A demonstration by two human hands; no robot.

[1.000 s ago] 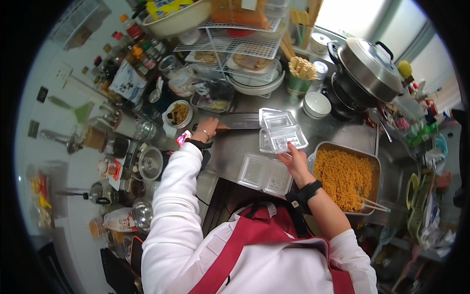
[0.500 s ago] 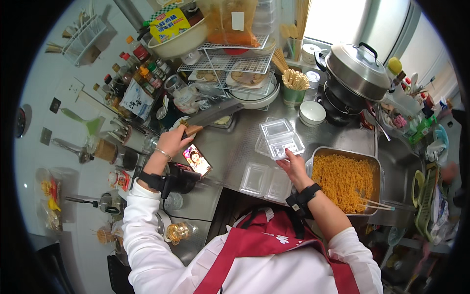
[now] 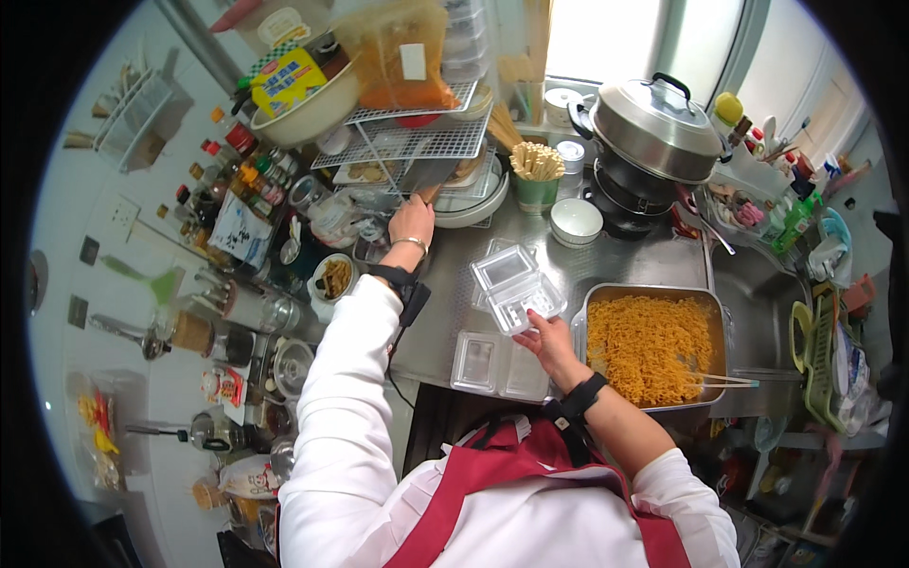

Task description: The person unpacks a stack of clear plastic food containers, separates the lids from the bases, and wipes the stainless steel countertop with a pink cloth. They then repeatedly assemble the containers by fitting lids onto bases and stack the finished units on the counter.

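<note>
My left hand [image 3: 411, 223] is closed round the wooden handle of a cleaver [image 3: 436, 174]. The blade reaches in at the white wire rack [image 3: 440, 144], partly hidden by its upper shelf. Under the rack stands a large white bowl [image 3: 478, 210]. My right hand [image 3: 553, 350] grips the near edge of a clear plastic lidded box [image 3: 507, 275], which hangs open above the counter. Below it, a second clear box [image 3: 475, 363] lies open near the counter's front edge. To the right, a metal tray [image 3: 725, 331] holds orange-brown noodles [image 3: 649, 346], with chopsticks [image 3: 724, 381] across its corner.
Behind my right hand stand a white bowl [image 3: 576, 223], a green tub of sticks [image 3: 537, 180] and a steamer pot [image 3: 658, 128]. A sink [image 3: 753, 303] lies to the right. Sauce bottles [image 3: 232, 166] and a bowl of dark brown food [image 3: 335, 279] are on the left.
My left hand has carried the cleaver forward and right to the wire rack. My sleeve now covers where the phone lay. My right hand still holds the box.
</note>
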